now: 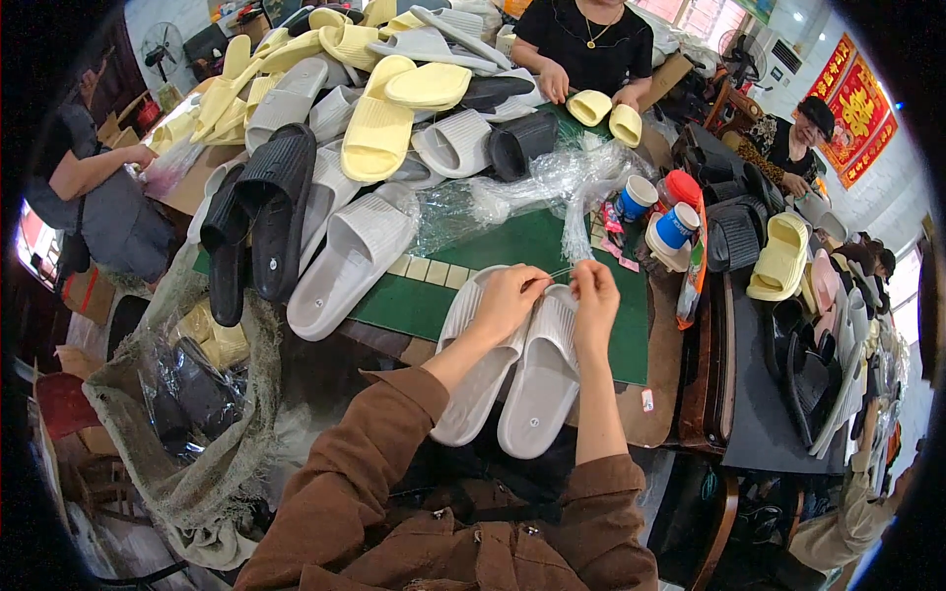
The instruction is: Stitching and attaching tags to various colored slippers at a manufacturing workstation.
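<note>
A pair of light grey slide slippers (537, 399) lies side by side in front of me, toes away, at the near edge of the green mat (631, 335). Over their straps, my left hand (507, 303) pinches one part of a thin pale cord (560, 275). Fingertips closed, my right hand (595, 300) grips the same cord a short way to the right. Only a fine line of it shows between the fingers; whether it passes through the slippers I cannot tell.
Yellow (379, 123), grey and black slippers are heaped at the back left. Clear plastic bags (512, 202) lie before them. Paper cups (676, 227) stand to the right. An open sack (241, 414) sits at my left. Across the table a person (588, 49) handles yellow slippers.
</note>
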The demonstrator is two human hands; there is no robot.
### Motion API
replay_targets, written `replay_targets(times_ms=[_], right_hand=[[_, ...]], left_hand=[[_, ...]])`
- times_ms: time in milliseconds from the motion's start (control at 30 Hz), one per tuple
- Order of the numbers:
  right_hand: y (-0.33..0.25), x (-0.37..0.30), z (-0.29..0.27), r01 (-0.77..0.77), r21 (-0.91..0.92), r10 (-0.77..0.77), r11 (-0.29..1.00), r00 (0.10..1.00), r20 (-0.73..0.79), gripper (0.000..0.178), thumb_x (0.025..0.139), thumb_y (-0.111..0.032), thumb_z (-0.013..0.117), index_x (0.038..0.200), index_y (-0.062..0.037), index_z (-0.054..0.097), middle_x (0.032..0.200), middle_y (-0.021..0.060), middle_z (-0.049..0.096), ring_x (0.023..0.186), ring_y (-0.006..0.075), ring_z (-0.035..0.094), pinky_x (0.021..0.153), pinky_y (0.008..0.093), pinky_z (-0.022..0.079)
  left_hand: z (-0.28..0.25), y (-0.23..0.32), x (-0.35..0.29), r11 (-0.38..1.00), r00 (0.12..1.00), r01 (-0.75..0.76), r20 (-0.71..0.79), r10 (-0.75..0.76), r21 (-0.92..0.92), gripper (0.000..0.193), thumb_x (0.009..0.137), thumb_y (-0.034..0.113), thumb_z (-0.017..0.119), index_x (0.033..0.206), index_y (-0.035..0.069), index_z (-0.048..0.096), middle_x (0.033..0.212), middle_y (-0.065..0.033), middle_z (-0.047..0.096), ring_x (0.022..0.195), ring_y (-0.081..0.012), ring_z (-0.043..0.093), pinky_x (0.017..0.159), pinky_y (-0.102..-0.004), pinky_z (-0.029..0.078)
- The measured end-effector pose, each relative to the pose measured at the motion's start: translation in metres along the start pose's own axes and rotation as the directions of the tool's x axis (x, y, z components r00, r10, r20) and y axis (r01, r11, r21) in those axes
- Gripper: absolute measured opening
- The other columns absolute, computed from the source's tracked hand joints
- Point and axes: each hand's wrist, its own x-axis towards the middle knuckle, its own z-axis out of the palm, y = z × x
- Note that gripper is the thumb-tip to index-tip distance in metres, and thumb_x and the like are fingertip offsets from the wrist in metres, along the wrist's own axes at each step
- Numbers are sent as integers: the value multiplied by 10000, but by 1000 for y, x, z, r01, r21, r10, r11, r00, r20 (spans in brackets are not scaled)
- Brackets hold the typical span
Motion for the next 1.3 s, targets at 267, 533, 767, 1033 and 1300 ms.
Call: replay_targets(times_ms=[267,533,767,1033,1300], right_hand=[[-6,-5,14,46,-255,-33,966,998,55,155,904,-135,565,927,11,612,742,30,612,632,82,526,587,236,438],[7,3,4,-6,6,5,1000,993,115,131,953,-143,510,930,-23,558,863,62,675,629,47,509,562,198,395],[-1,5,6,-97,128,82,987,990,113,109,972,-136,459,934,-37,485,901,105,668,577,67,486,526,203,367],[-4,3,2,-83,62,75,995,989,127,114,976,-149,469,932,-46,485,870,98,653,606,57,479,554,190,369],[1,5,1,-72,44,67,996,992,103,104,979,-141,457,954,-45,486,823,71,631,590,57,475,544,192,372]], left_hand=[[-17,46,3,898,885,-419,-162,437,137,202,828,79,620,1021,28,645,939,-125,608,871,-266,596,764,-352,484],[-47,201,-79,454,435,-891,288,853,2,284,764,136,642,1035,51,628,935,-64,604,906,-228,596,805,-372,502],[-73,262,-94,259,298,-954,590,751,152,435,802,159,659,1225,194,565,1330,-15,482,1276,-177,401,1084,-414,394],[-88,279,-106,-539,25,-734,809,587,413,788,836,627,425,1439,164,216,1511,-80,142,1396,-243,112,1153,-468,125],[-77,274,-105,-930,379,368,916,128,-22,972,801,774,305,1488,138,47,1548,-94,-23,1420,-302,-34,1156,-527,3]])
